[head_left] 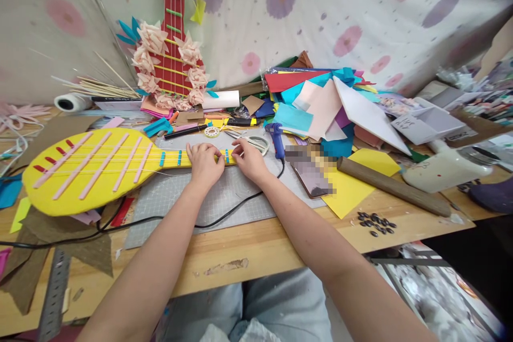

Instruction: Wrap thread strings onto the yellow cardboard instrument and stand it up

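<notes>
A yellow handmade toy guitar lies across the table, its round body at the left with pink strips, several red pegs and thin pale strings. Its neck, marked with short blue strips, runs right beneath my hands. My left hand is closed over the neck, fingers bent across its far side. Just right of it, my right hand has its fingertips pinched together at the neck's end, beside a blue strip. What those fingertips hold is too small to make out. A loose string trails below the neck.
A grey cutting mat lies under the neck. Close to my right hand are scissors, a blue glue gun with a black cord, and a phone. Behind stand a red flowered guitar and piled coloured sheets. A wooden rod lies right.
</notes>
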The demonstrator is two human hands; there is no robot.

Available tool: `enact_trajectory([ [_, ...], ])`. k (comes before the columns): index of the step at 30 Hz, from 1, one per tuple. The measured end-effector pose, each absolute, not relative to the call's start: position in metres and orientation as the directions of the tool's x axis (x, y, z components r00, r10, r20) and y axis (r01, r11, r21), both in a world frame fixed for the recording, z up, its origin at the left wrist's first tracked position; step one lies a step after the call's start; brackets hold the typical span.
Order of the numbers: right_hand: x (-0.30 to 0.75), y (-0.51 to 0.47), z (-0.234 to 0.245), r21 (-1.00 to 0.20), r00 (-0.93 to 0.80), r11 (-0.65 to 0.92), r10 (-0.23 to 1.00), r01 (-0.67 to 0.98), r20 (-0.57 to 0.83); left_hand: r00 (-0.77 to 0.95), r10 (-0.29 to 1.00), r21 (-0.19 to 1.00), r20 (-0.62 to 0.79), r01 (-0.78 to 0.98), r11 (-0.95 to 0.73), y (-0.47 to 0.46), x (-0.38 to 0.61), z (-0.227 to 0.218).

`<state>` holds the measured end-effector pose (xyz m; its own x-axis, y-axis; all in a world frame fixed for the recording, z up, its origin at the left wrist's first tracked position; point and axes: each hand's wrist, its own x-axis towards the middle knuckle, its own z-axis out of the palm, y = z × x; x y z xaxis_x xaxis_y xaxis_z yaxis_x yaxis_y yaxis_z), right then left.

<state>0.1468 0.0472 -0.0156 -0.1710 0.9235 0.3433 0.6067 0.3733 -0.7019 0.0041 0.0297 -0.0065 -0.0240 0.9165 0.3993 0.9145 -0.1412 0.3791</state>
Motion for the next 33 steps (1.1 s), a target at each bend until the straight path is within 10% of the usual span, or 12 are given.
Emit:
enact_trajectory([
  [21,0.1489,0.0485,-0.0194,-0.738,-0.149,0.316,0.947,0.596,0.285,0.036,0.916,0.331,0.401,0.926,-0.182,0.0286,0.0051,-0.0055],
  [33,0.1438,0.0451,-0.0103,-0.559,-0.275,0.431,0.898,0.709,0.344,0.144,0.932,0.323,0.332,0.911,-0.256,0.0354,0.0043,-0.0007],
])
